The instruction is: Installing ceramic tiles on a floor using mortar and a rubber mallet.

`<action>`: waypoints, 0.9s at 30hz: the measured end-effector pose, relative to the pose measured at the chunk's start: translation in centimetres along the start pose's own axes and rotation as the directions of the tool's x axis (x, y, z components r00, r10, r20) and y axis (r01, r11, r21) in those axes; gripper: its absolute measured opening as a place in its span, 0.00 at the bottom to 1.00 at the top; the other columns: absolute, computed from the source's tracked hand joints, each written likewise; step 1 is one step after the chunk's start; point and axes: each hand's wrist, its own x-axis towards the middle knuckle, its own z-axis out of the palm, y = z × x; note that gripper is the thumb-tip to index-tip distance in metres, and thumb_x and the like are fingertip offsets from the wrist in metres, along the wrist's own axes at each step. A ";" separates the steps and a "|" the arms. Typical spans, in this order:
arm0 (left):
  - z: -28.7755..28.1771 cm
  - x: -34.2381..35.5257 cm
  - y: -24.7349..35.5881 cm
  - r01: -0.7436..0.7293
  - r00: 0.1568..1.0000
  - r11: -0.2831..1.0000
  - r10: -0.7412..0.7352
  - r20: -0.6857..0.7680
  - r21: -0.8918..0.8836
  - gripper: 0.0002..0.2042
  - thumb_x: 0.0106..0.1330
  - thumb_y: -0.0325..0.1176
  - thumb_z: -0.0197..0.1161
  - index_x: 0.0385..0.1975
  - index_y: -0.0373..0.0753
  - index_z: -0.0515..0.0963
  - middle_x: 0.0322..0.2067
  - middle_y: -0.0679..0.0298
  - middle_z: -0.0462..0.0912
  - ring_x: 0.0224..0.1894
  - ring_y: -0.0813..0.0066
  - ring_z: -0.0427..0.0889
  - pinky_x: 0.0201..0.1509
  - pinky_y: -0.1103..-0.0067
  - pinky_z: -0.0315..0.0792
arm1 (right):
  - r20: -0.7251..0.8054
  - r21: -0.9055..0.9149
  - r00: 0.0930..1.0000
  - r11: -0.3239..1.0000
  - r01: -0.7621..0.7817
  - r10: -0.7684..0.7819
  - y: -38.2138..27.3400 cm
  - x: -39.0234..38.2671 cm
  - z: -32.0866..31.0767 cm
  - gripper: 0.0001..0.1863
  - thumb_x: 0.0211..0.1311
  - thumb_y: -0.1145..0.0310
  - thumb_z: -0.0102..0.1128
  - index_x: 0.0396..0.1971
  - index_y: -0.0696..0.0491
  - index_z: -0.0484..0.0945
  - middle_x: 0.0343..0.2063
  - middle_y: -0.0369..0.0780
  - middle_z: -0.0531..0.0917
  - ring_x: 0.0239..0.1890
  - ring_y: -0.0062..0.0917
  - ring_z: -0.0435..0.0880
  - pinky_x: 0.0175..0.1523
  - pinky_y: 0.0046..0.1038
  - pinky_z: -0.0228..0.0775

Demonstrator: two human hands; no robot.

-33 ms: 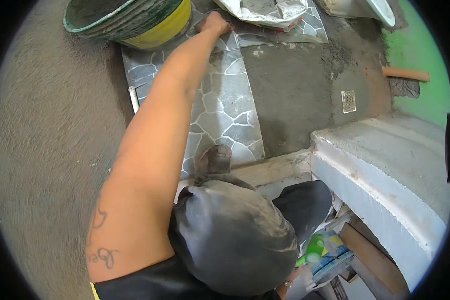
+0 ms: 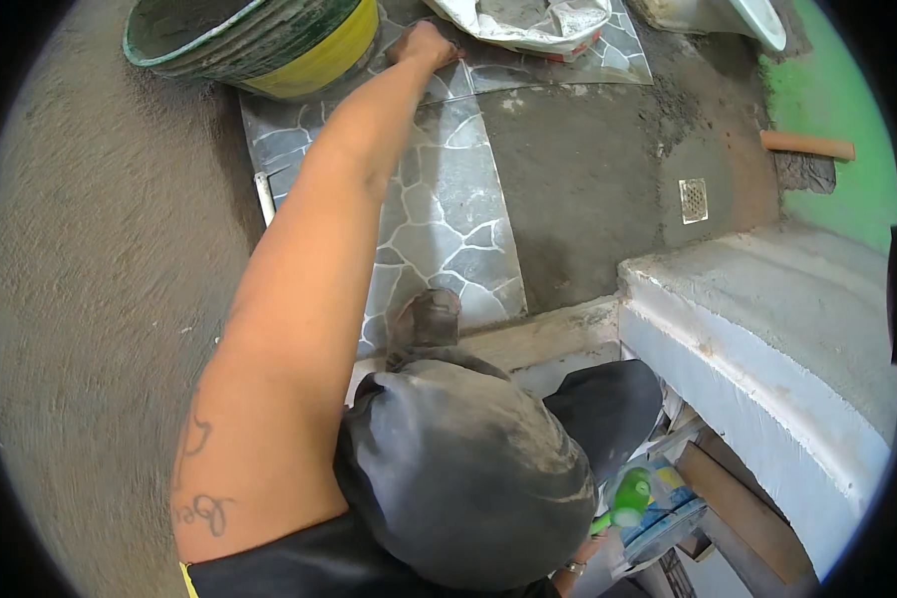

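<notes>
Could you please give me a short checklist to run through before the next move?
1. Left hand within the gap between the bucket and the sack: ok.
2. Left hand's grip: cannot tell; too little detail shows.
3. Patterned tiles free of load: not ok; the sack stands on them.
4. Drain grate uncovered: ok.
5. Right hand gripping the green tool: cannot tell; mostly hidden behind the knee.

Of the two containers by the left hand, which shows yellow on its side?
The green bucket, left of the left hand: its lower side is yellow. The sack, on the hand's right, is mostly white outside.
</notes>
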 end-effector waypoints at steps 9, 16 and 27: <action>2.2 0.0 -1.7 -0.056 0.991 0.984 0.034 -0.130 -0.168 0.20 0.59 0.43 0.64 0.49 0.41 0.83 0.58 0.50 0.75 0.62 0.52 0.74 0.66 0.59 0.65 | 0.238 0.088 0.970 0.996 0.026 -0.046 -4.0 1.8 -4.6 0.08 0.56 0.74 0.63 0.33 0.58 0.76 0.30 0.37 0.78 0.30 0.22 0.75 0.35 0.27 0.69; 1.5 -5.1 -1.4 -0.304 0.929 0.952 0.294 -0.226 -0.014 0.22 0.57 0.40 0.62 0.54 0.50 0.80 0.56 0.52 0.72 0.60 0.46 0.72 0.63 0.55 0.67 | 0.319 -0.191 0.888 0.895 0.403 -0.332 -5.9 4.0 -0.6 0.13 0.53 0.74 0.68 0.38 0.58 0.76 0.32 0.35 0.77 0.31 0.22 0.74 0.37 0.26 0.68; 2.4 -9.3 -2.7 -0.693 0.702 0.628 0.699 0.134 0.355 0.24 0.60 0.25 0.58 0.56 0.56 0.79 0.60 0.58 0.70 0.61 0.56 0.70 0.61 0.58 0.70 | 0.433 0.035 0.870 0.969 0.245 -0.236 -8.9 6.1 3.7 0.11 0.53 0.78 0.67 0.33 0.54 0.74 0.24 0.32 0.75 0.20 0.16 0.71 0.25 0.22 0.65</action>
